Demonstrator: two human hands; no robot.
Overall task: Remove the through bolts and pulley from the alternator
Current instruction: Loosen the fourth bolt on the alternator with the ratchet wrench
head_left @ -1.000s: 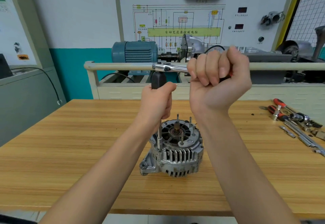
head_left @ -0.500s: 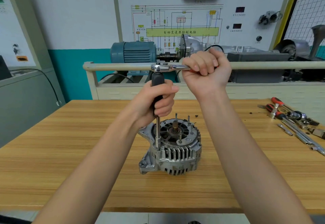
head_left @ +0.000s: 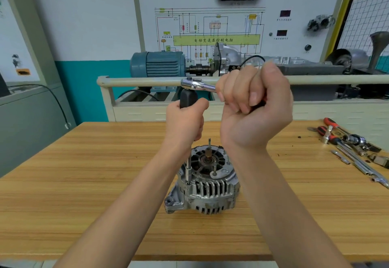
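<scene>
Swung back toward five o'clock, right hand (head_left: pixel 253 107) clenches the ratchet (head_left: pixel 197 84); left hand (head_left: pixel 185 120) grips its black extension handle (head_left: pixel 188 99) above the alternator (head_left: pixel 205 180)

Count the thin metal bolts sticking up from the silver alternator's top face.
3: one thin metal bolt at the back, one at the front right, one at the left under the driver shaft. The right forearm may hide more.

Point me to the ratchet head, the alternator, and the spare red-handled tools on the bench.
ratchet head (head_left: pixel 192 84), head view, on the chrome head above the black grip.
alternator (head_left: pixel 210 192), head view, on the slotted housing side.
red-handled tools (head_left: pixel 331 123), head view, on one red handle at the table's right.
</scene>
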